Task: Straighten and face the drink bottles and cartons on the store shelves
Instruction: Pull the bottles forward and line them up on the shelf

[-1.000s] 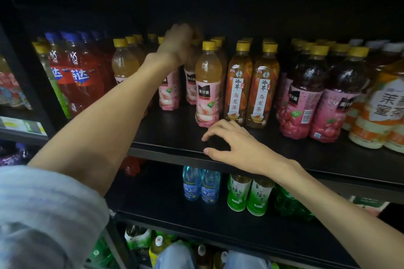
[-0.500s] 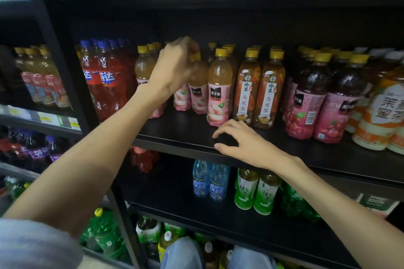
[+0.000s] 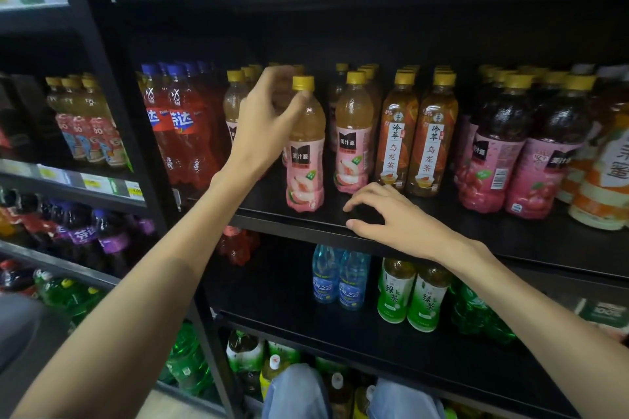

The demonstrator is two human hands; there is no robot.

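Curled fingers (image 3: 299, 102) of the left hand (image 3: 262, 126) close on the shoulder of a peach juice bottle (image 3: 305, 150) just below its yellow cap, holding it upright near the front edge of the black shelf (image 3: 510, 241). The right hand (image 3: 391, 218) rests on that shelf edge at four o'clock from the bottle, fingers loosely bent and spread, holding nothing. Just beside the held bottle, at three o'clock, stands a second peach juice bottle (image 3: 354, 139), set slightly farther back, then two oolong tea bottles (image 3: 417, 136) and, farther right, dark lychee juice bottles (image 3: 517, 150). Red soda bottles (image 3: 177, 126) stand at nine o'clock behind the left wrist. On the shelf below, at six o'clock, are blue water bottles (image 3: 338, 279) and green tea bottles (image 3: 412, 296).
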